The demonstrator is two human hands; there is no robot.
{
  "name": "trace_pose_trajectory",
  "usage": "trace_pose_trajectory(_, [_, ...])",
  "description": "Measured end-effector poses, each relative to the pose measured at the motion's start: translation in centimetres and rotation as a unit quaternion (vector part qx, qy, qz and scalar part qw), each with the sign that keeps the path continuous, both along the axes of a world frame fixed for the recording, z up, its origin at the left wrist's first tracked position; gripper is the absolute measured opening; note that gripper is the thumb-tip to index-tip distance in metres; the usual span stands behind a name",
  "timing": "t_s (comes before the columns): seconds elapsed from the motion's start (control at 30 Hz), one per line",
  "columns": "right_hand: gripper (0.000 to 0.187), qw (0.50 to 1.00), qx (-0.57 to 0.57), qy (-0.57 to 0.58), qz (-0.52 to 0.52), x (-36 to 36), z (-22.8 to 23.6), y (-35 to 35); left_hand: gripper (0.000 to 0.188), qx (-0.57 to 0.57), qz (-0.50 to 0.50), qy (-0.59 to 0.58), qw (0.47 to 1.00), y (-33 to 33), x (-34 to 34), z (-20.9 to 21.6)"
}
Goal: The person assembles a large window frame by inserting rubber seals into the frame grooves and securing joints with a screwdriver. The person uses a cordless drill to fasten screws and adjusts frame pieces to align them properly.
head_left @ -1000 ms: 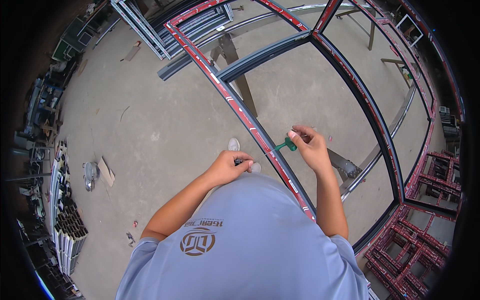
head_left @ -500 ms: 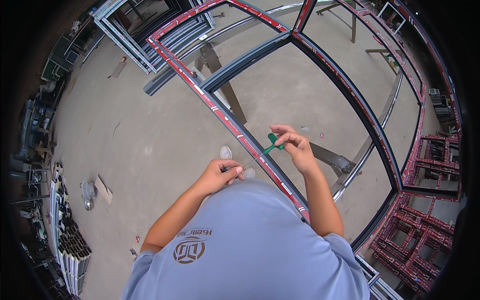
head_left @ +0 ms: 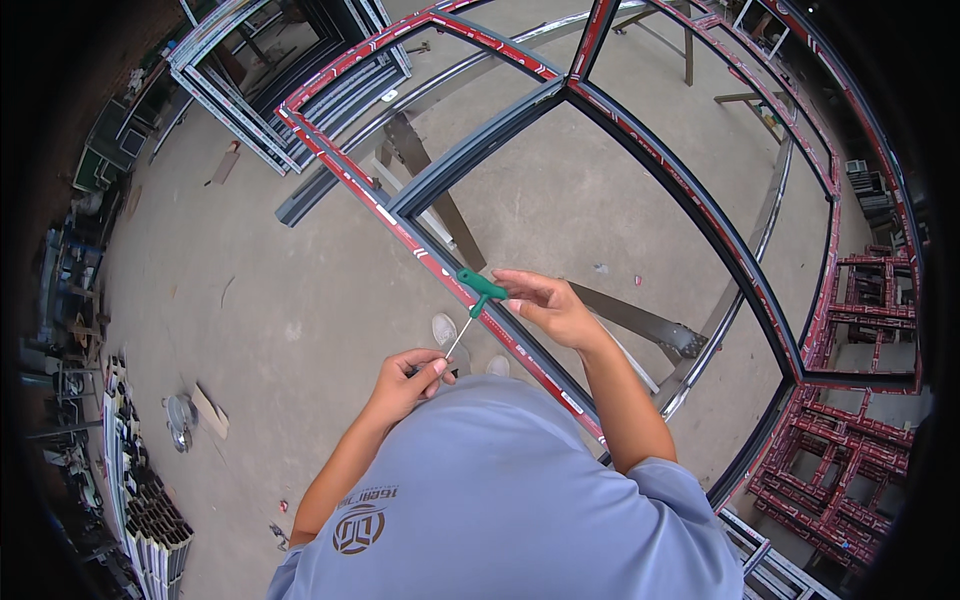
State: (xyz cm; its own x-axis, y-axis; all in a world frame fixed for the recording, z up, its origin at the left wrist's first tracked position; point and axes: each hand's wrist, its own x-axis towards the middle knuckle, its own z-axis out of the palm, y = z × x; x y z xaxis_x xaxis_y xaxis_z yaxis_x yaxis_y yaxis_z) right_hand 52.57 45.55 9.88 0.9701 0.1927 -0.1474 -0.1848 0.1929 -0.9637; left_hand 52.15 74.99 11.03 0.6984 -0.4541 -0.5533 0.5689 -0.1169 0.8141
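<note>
A T-handle hex key with a green grip and thin metal shaft slants in front of my body, over the near bar of a large window frame with red-printed film. The thumb and fingers of my right hand close on the right end of its grip. Lower and to the left, my left hand is closed in a pinch at the shaft's tip. A small dark piece peeks out beside those fingers; its kind is too small to tell.
Metal support beams run below the frame. Stacked frames stand at the far left, and red-filmed frames are piled at the right. Bundled profiles lie at lower left. My shoes show on the concrete floor beneath the frame's edge.
Both hands have shifted left with the hex key. Its shaft stands steeper in view, and the grip has turned. The right-hand fingers have moved to the grip's right end.
</note>
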Motion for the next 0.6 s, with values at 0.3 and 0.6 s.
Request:
trace_pose_trajectory(0.3, [0.012,0.995,-0.062,0.003,-0.076,9.6,-7.7,3.7,0.022,-0.002,-0.008,0.003,1.000,3.3,7.2,-1.3])
trace_pose_trajectory(0.6, [0.017,0.954,-0.091,0.222,-0.182,23.6,-24.0,6.5,0.025,0.011,0.084,-0.002,0.996,9.9,19.9,-1.5])
